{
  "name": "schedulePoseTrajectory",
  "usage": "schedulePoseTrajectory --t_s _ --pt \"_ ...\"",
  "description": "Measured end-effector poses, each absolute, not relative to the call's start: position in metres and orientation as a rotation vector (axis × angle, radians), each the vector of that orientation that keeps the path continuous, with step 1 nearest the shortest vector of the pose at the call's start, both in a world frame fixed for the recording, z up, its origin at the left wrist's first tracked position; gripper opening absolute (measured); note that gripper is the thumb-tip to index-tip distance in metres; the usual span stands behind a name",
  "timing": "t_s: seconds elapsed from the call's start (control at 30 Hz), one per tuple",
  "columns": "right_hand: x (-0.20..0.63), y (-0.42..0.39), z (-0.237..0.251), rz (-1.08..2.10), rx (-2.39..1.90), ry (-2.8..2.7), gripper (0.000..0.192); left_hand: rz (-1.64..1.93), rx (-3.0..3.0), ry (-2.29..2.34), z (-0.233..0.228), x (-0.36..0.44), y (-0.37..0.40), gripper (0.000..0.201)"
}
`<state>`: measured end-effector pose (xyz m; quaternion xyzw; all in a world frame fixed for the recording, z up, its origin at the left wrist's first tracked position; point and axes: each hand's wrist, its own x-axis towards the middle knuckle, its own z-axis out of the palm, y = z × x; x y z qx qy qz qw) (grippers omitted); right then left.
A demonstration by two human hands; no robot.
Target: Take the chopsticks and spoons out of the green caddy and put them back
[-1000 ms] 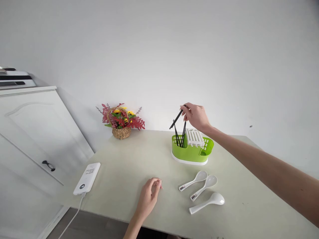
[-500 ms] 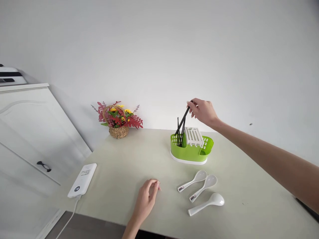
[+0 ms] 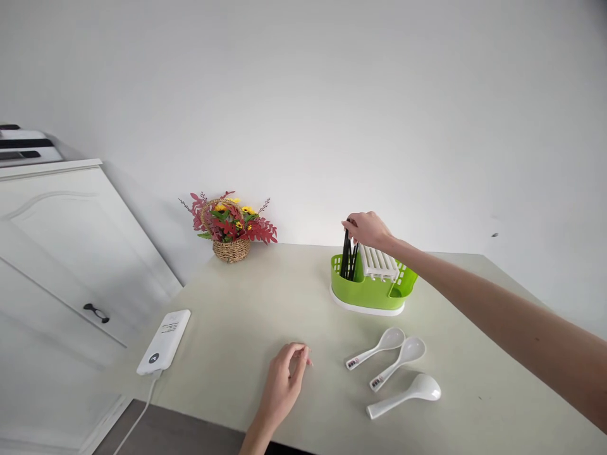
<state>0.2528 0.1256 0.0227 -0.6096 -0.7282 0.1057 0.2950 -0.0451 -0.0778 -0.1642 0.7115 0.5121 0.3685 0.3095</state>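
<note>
Now: chopsticks upright in the green holder

Black chopsticks (image 3: 349,258) stood in the left compartment of the green holder (image 3: 370,292), a white rack beside them. The right hand (image 3: 366,229) pinched their tops. Half a second before, one chopstick leaned, held higher. The left hand (image 3: 283,383) rested loosely curled, holding nothing, on the table (image 3: 246,316) near three white spoons (image 3: 393,368).

The right hand (image 3: 367,229) hides the black chopsticks' (image 3: 349,259) tops.

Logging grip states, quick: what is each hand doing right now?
Left hand: loosely curled, holding nothing, resting on the pale green table.
Right hand: closed on the tops of the black chopsticks standing in the green plastic cutlery drainer.
</note>
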Motion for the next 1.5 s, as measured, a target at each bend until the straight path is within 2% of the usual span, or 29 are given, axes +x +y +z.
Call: schedulePoseTrajectory --t_s 0.37,0.53,0.83,0.97,1.13,1.23,1.37,1.5 --pt "0.248 0.154 0.003 0.400 -1.774 -1.926 0.038 0.922 1.844 1.371 -0.164 -0.046 -0.077 0.036" --pt "0.240 0.150 0.002 0.209 -1.831 -1.961 0.021 0.912 1.842 1.377 -0.165 -0.045 -0.077 0.037" --pt "0.228 0.131 0.010 -0.114 -1.875 -2.065 0.045 0.908 1.847 1.385 -0.166 -0.045 -0.077 0.037" --pt "0.220 0.097 0.021 -0.179 -1.770 -2.195 0.044 0.920 1.846 1.373 -0.165 -0.045 -0.078 0.036" --pt "0.226 0.018 0.023 -0.234 -1.491 -2.600 0.027 0.946 1.866 1.351 -0.163 -0.045 -0.081 0.037" --pt "0.246 -0.025 0.011 -0.204 -1.296 -2.936 0.034 0.946 1.876 1.342 -0.164 -0.046 -0.081 0.040" --pt "0.284 -0.055 -0.017 0.017 -1.351 -2.953 0.026 0.929 1.876 1.342 -0.167 -0.046 -0.079 0.040" --pt "0.321 -0.065 -0.044 0.075 -1.564 -2.918 0.029 0.961 1.915 1.312 -0.167 -0.046 -0.077 0.039"
